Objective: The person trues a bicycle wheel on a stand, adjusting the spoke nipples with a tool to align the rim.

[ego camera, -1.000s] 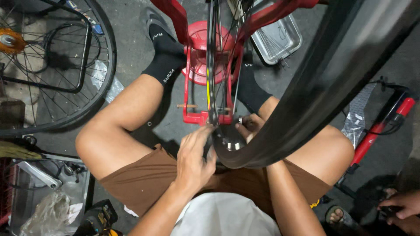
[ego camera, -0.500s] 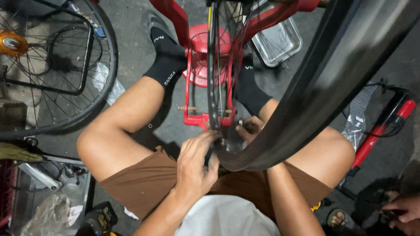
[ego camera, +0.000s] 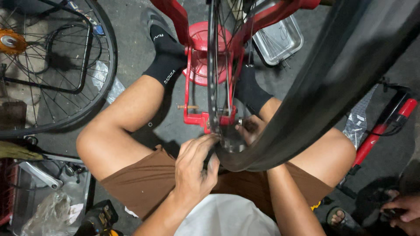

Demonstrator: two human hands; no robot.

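Note:
I sit on the floor with a bicycle wheel (ego camera: 213,65) standing upright in a red truing stand (ego camera: 197,114) between my legs. My left hand (ego camera: 192,168) curls its fingers against the near edge of the wheel's rim, just in front of my lap. My right hand (ego camera: 250,129) is half hidden behind a big black tyre (ego camera: 332,83) that crosses the view from top right; its fingers pinch something small by the rim on the wheel's right side. What that small thing is cannot be made out.
A second spoked wheel (ego camera: 48,70) with an orange hub lies on the floor at left. A metal tray (ego camera: 280,41) sits behind the stand. A red pump (ego camera: 380,131) lies at right. Another person's hand (ego camera: 404,207) and sandalled foot (ego camera: 339,216) show at bottom right. A tray of tools (ego camera: 43,196) lies at bottom left.
My left hand has slid a little lower and nearer along the rim. The right hand stays at the rim's right side.

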